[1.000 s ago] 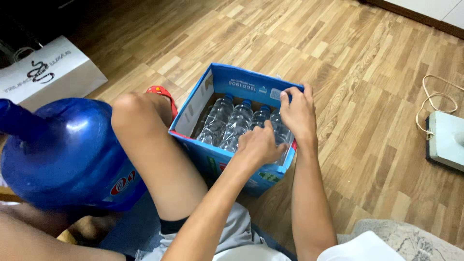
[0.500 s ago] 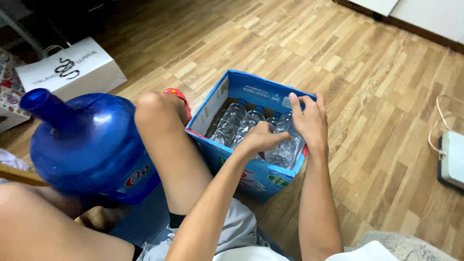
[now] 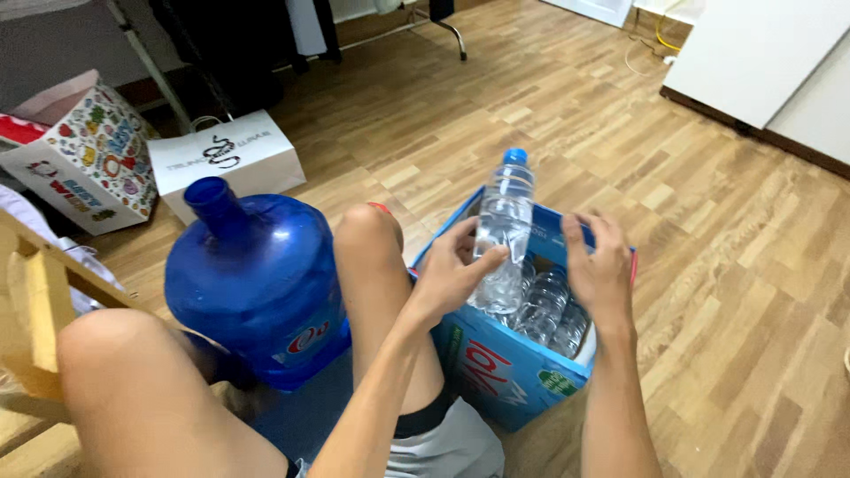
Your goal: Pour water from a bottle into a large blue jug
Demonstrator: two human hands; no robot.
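My left hand (image 3: 452, 270) grips a clear plastic water bottle (image 3: 502, 226) with a blue cap, held upright and lifted partly out of a blue cardboard box (image 3: 496, 367). More clear bottles (image 3: 549, 310) lie packed inside the box. My right hand (image 3: 599, 270) hovers over the box just right of the lifted bottle, fingers spread, holding nothing. My bare knee (image 3: 367, 230) rests against the box's left side.
A large blue water jug (image 3: 257, 283) stands left of my leg. Behind it sit a white paper bag (image 3: 226, 159) and a colourful patterned box (image 3: 84, 159). A wooden frame (image 3: 31, 310) is at far left, white furniture (image 3: 761, 53) at top right, wood floor all round.
The left hand has pulled one bottle up out of the box. The right hand has come off the bottles and opened. The view has tilted up, showing more of the room.
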